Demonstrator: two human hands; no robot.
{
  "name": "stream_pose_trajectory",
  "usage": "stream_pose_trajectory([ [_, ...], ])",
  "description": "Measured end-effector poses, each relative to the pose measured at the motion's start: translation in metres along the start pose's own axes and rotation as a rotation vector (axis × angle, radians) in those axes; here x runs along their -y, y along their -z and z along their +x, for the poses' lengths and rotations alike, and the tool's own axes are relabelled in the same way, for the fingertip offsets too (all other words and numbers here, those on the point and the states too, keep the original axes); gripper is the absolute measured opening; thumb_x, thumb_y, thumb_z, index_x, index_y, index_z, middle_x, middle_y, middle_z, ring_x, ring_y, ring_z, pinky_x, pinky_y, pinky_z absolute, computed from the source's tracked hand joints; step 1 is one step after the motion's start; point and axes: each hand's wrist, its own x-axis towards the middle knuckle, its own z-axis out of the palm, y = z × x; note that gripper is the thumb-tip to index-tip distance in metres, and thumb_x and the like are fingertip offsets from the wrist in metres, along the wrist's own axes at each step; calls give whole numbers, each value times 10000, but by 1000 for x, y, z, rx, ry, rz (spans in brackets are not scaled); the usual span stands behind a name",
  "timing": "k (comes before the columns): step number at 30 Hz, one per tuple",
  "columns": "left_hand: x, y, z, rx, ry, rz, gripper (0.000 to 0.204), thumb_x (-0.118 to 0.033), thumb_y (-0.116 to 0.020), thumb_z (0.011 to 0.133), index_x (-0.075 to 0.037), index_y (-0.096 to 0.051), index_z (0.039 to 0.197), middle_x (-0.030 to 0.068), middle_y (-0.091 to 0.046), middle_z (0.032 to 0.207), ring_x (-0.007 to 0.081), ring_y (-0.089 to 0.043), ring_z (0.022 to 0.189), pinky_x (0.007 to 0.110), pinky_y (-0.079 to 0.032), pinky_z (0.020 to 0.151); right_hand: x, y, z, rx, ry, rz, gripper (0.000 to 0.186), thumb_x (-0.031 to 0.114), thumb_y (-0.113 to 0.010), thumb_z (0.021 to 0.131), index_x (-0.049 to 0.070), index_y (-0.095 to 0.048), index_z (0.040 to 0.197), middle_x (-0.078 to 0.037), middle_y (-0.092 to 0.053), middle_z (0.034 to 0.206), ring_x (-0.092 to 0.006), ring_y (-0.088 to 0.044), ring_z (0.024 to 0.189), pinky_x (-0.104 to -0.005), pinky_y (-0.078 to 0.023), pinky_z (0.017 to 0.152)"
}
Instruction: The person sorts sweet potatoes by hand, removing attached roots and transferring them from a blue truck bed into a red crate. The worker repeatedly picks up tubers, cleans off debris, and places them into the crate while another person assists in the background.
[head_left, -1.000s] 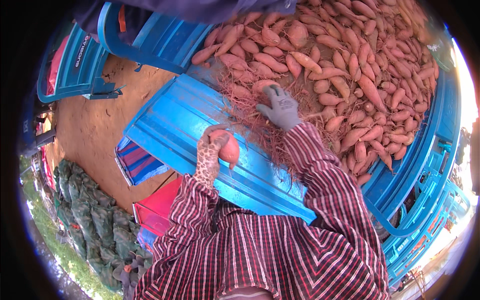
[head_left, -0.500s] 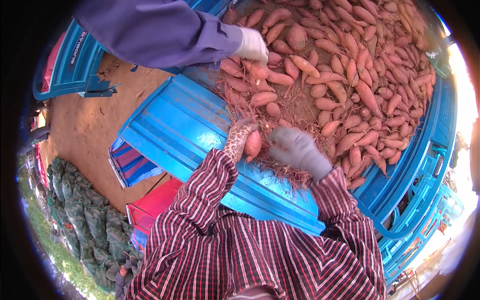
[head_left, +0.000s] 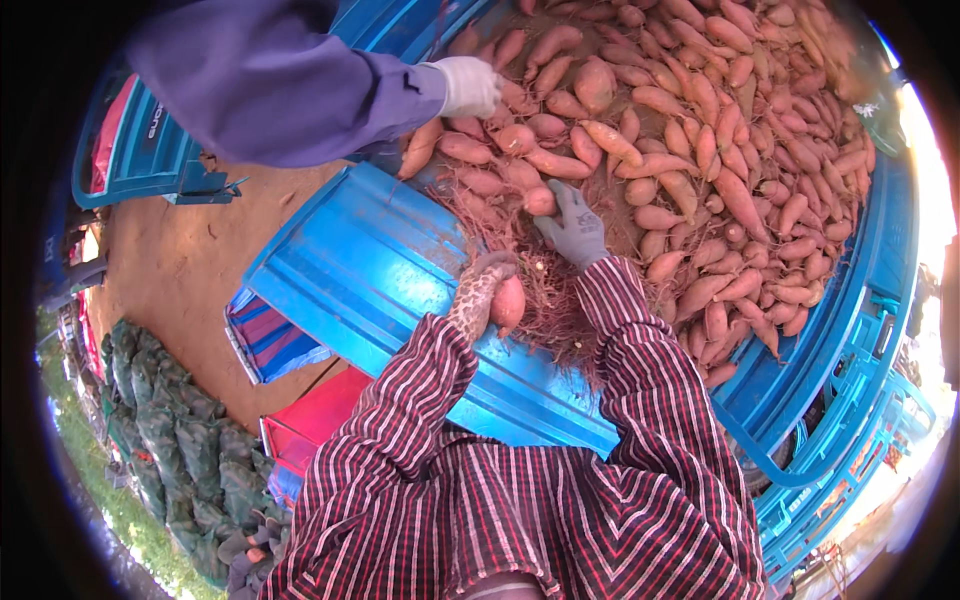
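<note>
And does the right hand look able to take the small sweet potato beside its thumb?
Probably yes: the right hand is right at the small sweet potato, with nothing visible between them. The left hand and the other person's gloved hand are off to the side.

Daylight is brightening the scene, putting a sheen on the blue panel (head_left: 390, 280) left of the left hand (head_left: 483, 295). Far right of the right hand (head_left: 578, 230), glare is bleaching the background (head_left: 932, 175) and fisheye distortion is bending the blue truck side (head_left: 893, 270).

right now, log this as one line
spotted-gloved left hand: holding reddish oval sweet potato | grey-gloved right hand: at second reddish sweet potato, grip unclear | co-worker's white-gloved hand: at sweet potato pile
</note>
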Motion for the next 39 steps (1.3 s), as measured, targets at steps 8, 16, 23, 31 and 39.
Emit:
stream_pose_trajectory([
  [8,-22,2,-24,228,-64,-103,413,-246,-589,880,10,-600,1204,161,-666,1111,241,-633,1037,375,-523,899,9,83,-51,12,-412,1350,397,292,-611,939,48,-570,1249,-96,-644,1136,-211,-642,974,-341,-527,808],
  [16,-59,-13,-35,293,-17,36,414,-249,-629,929,2,-590,1256,106,-650,1157,190,-579,1114,345,-445,980,56,104,-85,510,-443,1170,448,351,-612,942,-12,-586,1202,-107,-667,1025,-243,-634,930,-363,-526,800],
  [23,-54,-2,-69,543,-53,4,738,-185,-667,872,-3,-314,1495,165,-540,1366,263,-519,1266,393,-411,1080,99,111,-82,701,-119,228,339,275,-646,897,-20,-664,1062,-107,-669,1034,-218,-617,881,-326,-492,802],
  [31,-60,51,-147,426,-131,-864,704,-205,-692,837,-21,-385,1443,181,-577,1277,307,-617,1099,410,-530,917,102,97,-94,134,-541,1444,550,530,-494,990,53,-602,1243,-85,-700,994,-145,-641,741,-235,-524,630],
  [39,22,245,-194,-230,-507,-1200,458,-397,-657,896,-76,-606,1218,92,-665,1166,287,-629,1082,468,-523,970,103,69,-128,218,-665,1816,445,392,-521,1000,62,-606,1287,-145,-640,1262,-252,-649,1059,-382,-558,873],
])
